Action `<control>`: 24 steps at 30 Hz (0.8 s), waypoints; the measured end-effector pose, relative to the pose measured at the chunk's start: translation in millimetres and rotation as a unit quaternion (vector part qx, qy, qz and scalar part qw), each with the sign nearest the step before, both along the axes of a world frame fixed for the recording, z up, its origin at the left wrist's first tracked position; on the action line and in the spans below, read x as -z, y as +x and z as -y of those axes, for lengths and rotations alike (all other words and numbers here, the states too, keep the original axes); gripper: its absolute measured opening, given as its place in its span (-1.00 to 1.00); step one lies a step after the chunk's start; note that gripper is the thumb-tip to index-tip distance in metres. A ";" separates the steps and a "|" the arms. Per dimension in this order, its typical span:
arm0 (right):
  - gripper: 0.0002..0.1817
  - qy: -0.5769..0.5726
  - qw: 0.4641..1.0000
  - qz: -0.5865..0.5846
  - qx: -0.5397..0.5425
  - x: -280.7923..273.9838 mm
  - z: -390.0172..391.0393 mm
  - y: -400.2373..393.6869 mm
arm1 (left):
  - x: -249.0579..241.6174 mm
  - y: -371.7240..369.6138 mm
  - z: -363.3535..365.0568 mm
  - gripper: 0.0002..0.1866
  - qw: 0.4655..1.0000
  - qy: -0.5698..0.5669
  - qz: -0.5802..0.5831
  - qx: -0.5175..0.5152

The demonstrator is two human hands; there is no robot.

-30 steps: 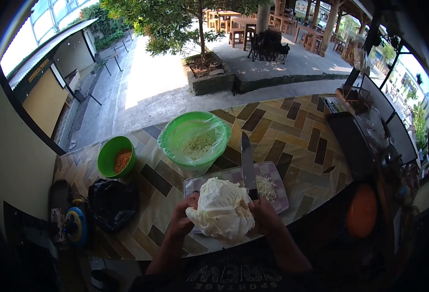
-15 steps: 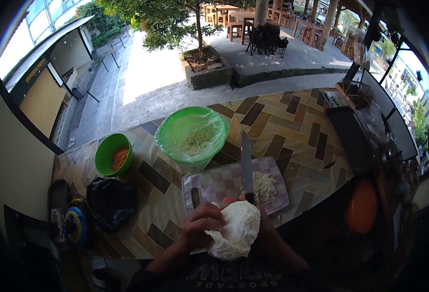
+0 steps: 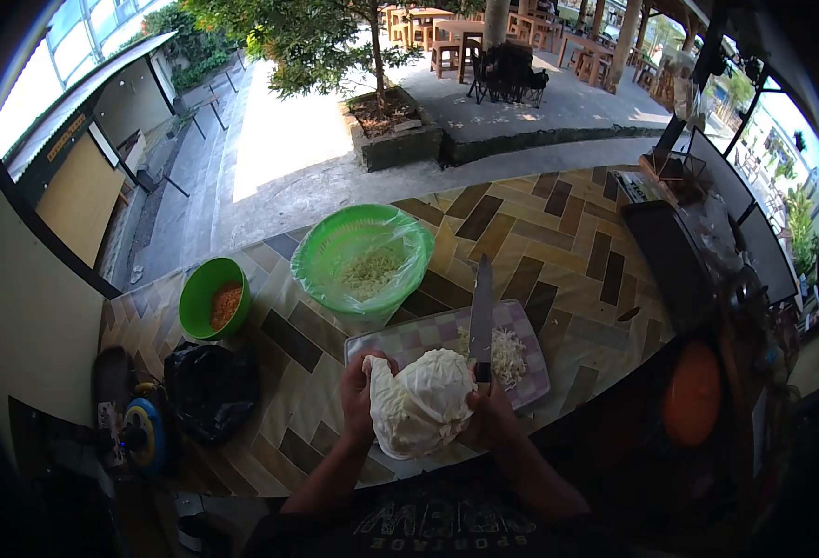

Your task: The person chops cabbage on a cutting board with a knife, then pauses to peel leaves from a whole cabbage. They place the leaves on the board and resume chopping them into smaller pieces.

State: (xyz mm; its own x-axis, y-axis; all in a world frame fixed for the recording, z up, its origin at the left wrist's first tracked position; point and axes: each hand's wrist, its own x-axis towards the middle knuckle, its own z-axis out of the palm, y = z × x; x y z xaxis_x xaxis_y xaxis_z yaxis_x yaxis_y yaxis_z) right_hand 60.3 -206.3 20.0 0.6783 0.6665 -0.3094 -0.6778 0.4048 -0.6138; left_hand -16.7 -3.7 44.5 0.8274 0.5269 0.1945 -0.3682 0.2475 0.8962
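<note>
A pale cabbage (image 3: 423,405) is held above the near edge of a checkered cutting board (image 3: 372,348). My left hand (image 3: 357,395) grips its left side, with a leaf sticking up beside the fingers. On the other side, my right hand (image 3: 488,409) is closed around the handle of a knife (image 3: 482,312), its blade pointing up and away from me. The right fingers also touch the cabbage. Finely shredded cabbage (image 3: 508,358) lies on the right part of the board, partly behind the blade.
A green basket (image 3: 321,232) lined with clear plastic holds more shreds behind the board. Left of it stands a green bowl (image 3: 193,296) with orange-brown contents. A black plastic bag (image 3: 209,391) lies at the left, and a dark tray (image 3: 660,265) at the right.
The cabbage has been turned and raised slightly, away from my body. My left hand has shifted from its top to its left side. The knife has moved a little right.
</note>
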 end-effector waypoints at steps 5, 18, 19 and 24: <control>-0.46 0.029 0.997 -0.071 -0.007 17.0 -6.7 -2.2 | 36.1 -3.1 1.4 -0.68 0.971 -0.231 -0.029 0.050; -0.49 -0.042 0.994 -0.038 -0.090 -31.8 -9.0 4.8 | 31.5 -12.7 -2.7 -0.44 0.902 -0.419 -0.019 0.106; -0.51 -0.043 0.995 -0.038 -0.082 -34.1 -10.6 5.0 | 37.0 -14.5 -4.5 -0.42 0.909 -0.402 -0.018 0.114; -0.60 -0.047 0.997 -0.048 -0.046 -33.8 -15.0 0.8 | 90.5 -5.8 -17.0 -0.34 0.907 -0.374 -0.017 0.193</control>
State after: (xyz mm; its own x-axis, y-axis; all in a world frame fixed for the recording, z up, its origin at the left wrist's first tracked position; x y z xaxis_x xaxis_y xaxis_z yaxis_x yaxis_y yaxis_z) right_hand 61.1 -191.2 53.8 0.5798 0.6892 -0.4345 -0.7668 0.2814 -0.5769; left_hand -22.5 13.3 -46.0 0.9770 0.1709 -0.1273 -0.1003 0.8958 0.4330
